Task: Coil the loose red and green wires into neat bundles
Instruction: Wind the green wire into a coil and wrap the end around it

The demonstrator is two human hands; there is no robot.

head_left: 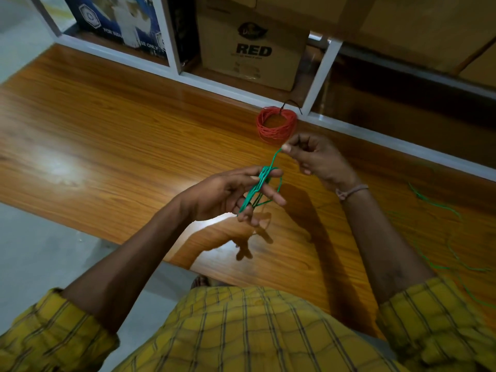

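A coiled red wire bundle (pixel 276 124), tied with a black strand, lies on the wooden table near the shelf. My left hand (pixel 228 191) hovers above the table with several loops of green wire (pixel 259 183) wound around its spread fingers. A little further back and to the right, my right hand (pixel 314 157) pinches the green strand that runs up from those loops. More loose green wire (pixel 434 202) trails over the table at the right.
The glossy wooden table (pixel 120 130) stretches left. A white-framed shelf (pixel 319 73) stands behind it, holding a cardboard box marked RED (pixel 252 47) and a blue box (pixel 118 20). Grey floor (pixel 40 259) lies at the lower left.
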